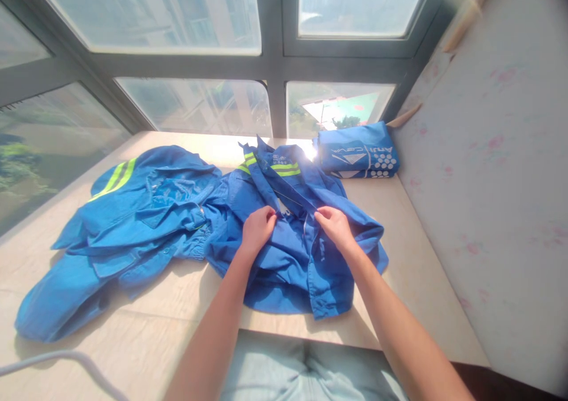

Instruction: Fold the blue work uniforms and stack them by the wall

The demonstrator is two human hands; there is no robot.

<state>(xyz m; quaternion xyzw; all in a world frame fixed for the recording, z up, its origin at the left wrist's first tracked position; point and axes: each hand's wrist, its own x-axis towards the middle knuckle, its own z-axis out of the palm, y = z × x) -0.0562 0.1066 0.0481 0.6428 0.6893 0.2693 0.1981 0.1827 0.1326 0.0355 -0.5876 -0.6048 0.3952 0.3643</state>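
A blue work jacket [284,265] with yellow-green stripes lies spread in front of me, its collar end toward the window. My left hand [260,226] pinches the jacket's front edge on the left side. On the opposite front edge, my right hand [332,223] has its thumb and fingers closed on the fabric. Between the hands the front is partly open and a pale patch shows inside. To the left lies a second blue garment [119,229], crumpled, with similar stripes; it meets the jacket's left side.
A folded blue bundle [357,151] with white print rests at the back right by the wall [488,182]. Window frames [177,67] border the pale wooden surface [426,277]. A light cable [75,356] curves across the front left corner.
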